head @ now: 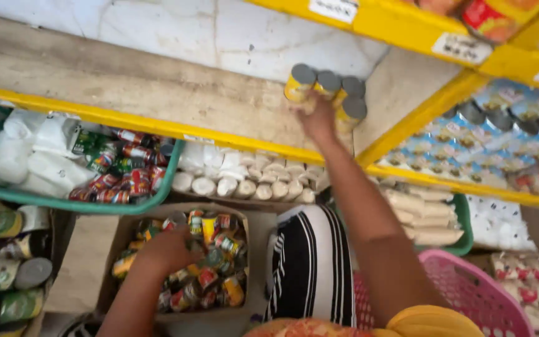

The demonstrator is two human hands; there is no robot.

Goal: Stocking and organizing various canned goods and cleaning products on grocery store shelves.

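Up on the wooden shelf (126, 81), four yellow cans (327, 90) stand clustered; the right hand (317, 118) touches them, its grip too blurred to tell. Lower down, the left hand (166, 249) reaches, fingers curled, into a carton (257, 231) of mixed cans, whether holding one unclear.
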